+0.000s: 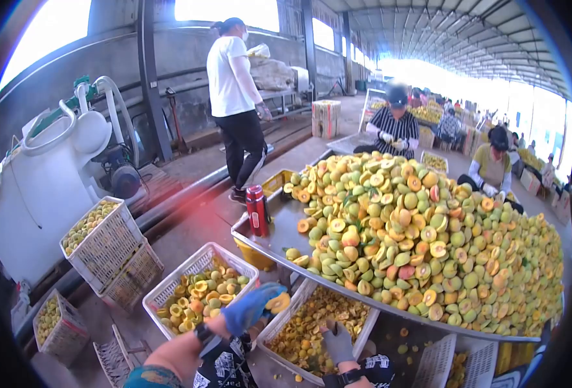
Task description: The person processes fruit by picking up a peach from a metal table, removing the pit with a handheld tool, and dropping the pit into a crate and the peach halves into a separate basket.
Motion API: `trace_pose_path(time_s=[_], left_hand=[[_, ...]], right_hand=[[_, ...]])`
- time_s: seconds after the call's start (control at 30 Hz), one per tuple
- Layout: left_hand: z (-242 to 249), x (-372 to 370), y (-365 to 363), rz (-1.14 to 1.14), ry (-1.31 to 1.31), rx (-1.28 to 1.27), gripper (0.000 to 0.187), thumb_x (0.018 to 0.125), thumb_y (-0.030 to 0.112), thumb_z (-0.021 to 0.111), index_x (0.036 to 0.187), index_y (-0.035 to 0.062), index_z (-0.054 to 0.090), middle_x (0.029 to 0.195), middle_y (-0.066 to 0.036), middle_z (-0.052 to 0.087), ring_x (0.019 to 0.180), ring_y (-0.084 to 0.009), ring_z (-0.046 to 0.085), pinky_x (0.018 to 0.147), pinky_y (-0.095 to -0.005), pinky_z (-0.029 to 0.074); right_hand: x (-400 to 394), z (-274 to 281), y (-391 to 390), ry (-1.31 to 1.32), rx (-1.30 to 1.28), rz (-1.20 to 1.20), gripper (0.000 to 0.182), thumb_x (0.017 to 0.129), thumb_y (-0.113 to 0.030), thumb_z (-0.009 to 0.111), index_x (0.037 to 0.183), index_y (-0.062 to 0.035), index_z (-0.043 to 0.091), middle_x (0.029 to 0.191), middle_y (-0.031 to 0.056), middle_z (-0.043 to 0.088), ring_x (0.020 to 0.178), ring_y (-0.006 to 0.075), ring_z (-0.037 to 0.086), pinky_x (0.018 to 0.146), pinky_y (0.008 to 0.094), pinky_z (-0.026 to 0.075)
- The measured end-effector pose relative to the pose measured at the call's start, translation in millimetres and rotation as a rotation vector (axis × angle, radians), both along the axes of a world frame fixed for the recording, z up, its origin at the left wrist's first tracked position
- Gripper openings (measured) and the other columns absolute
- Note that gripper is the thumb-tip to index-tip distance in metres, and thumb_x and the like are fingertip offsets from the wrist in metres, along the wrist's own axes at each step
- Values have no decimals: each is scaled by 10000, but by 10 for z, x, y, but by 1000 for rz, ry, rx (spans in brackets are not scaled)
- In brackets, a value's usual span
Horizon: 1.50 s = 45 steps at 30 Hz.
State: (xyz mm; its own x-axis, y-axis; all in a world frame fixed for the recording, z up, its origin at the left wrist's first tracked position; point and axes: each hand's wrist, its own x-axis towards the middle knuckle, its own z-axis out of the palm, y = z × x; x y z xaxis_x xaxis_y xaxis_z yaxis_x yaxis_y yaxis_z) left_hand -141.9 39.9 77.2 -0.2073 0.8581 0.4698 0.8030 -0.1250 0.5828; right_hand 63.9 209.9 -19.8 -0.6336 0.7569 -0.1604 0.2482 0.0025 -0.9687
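At the lower middle of my remote feed: one left hand, blue-gloved, fingers closed on one fruit half, its cut face turned outward; a fingertip hold, I judge, that leaves most of the flesh uncovered. The fruit half sits just short of the table's near edge, above the gap between two crates. One right hand, grey-gloved, lowered over the contents of the lower crate; whether it grips anything I cannot tell. In that crate, small yellow-brown pieces, too small for me to identify. To its left, one white crate of larger fruit, mostly halved; both stand within arm's reach, presumably to spare the arms. Beyond, one metal table, its raised rim likely keeping in the heap of fruit. On its bare corner, one red flask, upright, apart from the heap, perhaps to stay clean and easy to find. Below that corner, one yellow bucket. Farther left, stacked crates, probably piled to save floor. Across the table, two seated co-workers; one person in a white shirt standing behind.
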Motion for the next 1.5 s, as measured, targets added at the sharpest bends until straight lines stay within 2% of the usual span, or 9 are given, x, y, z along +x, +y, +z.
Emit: trace_pose_path(time_s=[0.1,0.17,0.2,0.23,0.33,0.47,0.8,1.33,1.5], left_hand=[[-2,305,-503,139,-969,-167,333,979,270,550,1218,38,556,1243,-124,592,1046,-203,632,825,-333,551],[-134,422,-655,127,-1085,-1,470,984,443,494,1178,22,568,1162,-164,627,1022,-276,651,742,-345,578],[-157,478,-659,176,-1698,128,607,973,568,412,1151,13,580,1091,-200,647,953,-307,657,709,-341,564],[-126,544,-686,168,-1707,130,607,973,568,412,1151,13,580,1091,-200,647,953,-307,657,709,-341,564],[-134,647,-697,-518,-1944,266,569,960,564,442,1202,63,562,1087,-175,617,955,-356,605,812,-429,519],[176,828,-530,-292,-1661,362,362,992,451,455,1061,107,548,936,-75,561,793,-251,546,722,-356,453],[111,1142,-604,-137,-1476,407,544,997,470,449,1338,46,427,1158,-104,574,1063,-207,588,953,-370,486],[76,1059,-645,-2,-1370,364,504,1018,477,374,1281,55,453,1101,-96,596,918,-168,588,836,-308,499],[92,822,-575,-1,-1222,260,501,1011,470,409,1137,12,568,955,-79,640,844,-148,600,793,-284,496]], right_hand=[[51,-202,-76,18,-66,27,386,846,-304,703,1049,19,642,809,130,658,637,189,635,579,319,500],[82,-261,-128,17,35,19,395,847,-334,699,1020,18,649,793,130,656,688,215,649,625,343,507],[119,-253,-180,8,130,53,389,853,-322,696,1050,9,643,825,97,657,737,184,644,652,308,502],[168,-232,-250,-6,219,87,384,860,-309,692,1080,1,636,856,64,659,785,153,638,678,272,496],[274,61,-454,12,186,89,361,884,-303,667,1078,-2,621,848,68,658,763,144,631,661,270,487],[417,755,-826,23,96,152,352,895,-304,661,1061,-1,595,781,83,646,672,189,620,606,336,479],[392,1404,-1486,86,605,288,303,923,-257,623,1051,9,551,794,216,627,754,404,638,637,425,489],[15,1072,-1685,52,637,278,235,928,-165,591,1055,31,561,837,230,644,774,416,640,642,431,490],[95,1206,-1570,-44,337,448,258,948,-209,576,1043,31,569,805,131,657,717,232,659,651,363,497]])
